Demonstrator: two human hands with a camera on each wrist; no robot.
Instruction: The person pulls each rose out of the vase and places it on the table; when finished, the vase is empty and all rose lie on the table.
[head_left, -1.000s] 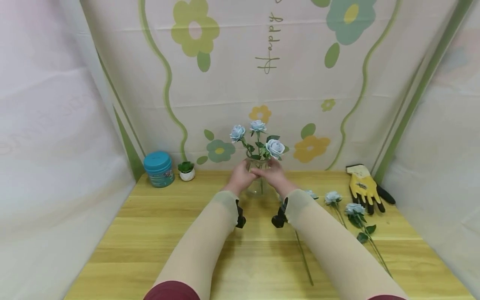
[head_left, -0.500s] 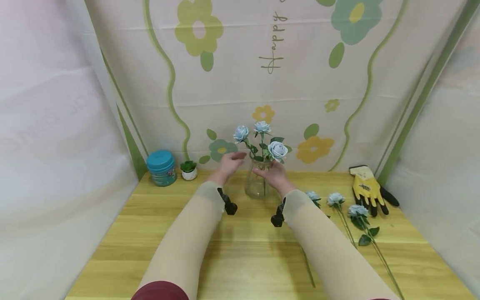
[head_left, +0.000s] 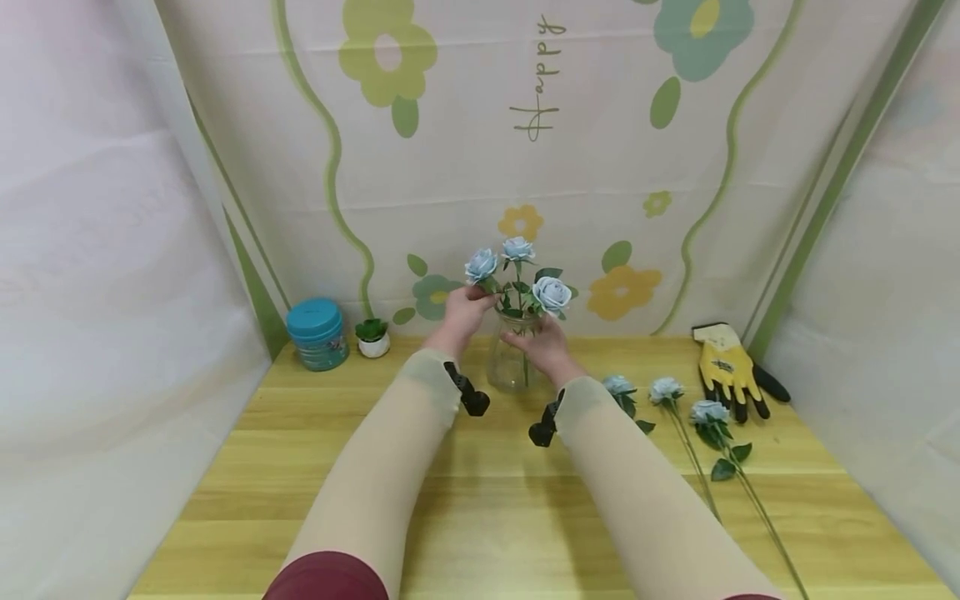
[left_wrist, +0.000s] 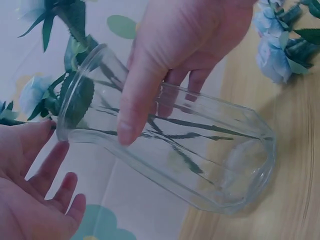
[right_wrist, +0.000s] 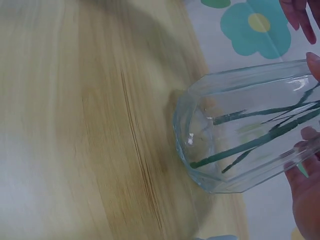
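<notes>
A clear glass vase (head_left: 507,364) stands on the wooden table with three pale blue roses in it; their green stems (right_wrist: 260,142) cross inside the glass. My right hand (head_left: 547,348) grips the vase around its upper part, thumb across the near side and fingers behind. My left hand (head_left: 463,315) is at the left of the rim, thumb and index finger pinching the stem of the leftmost rose (head_left: 482,266) just below its bloom. The other left fingers (left_wrist: 64,192) are spread apart. A middle rose (head_left: 518,248) and a right-hand rose (head_left: 552,294) lean out of the vase mouth.
Three more roses lie on the table at the right, including a rightmost rose (head_left: 709,412). Yellow-and-black gloves (head_left: 726,367) lie beyond them. A teal-lidded jar (head_left: 318,335) and a small potted plant (head_left: 372,339) stand at the back left. A printed cloth (head_left: 450,167) hangs behind.
My left hand let go of the vase, moved left and up, then took the leftmost rose's stem. My right hand has stayed on the vase.
</notes>
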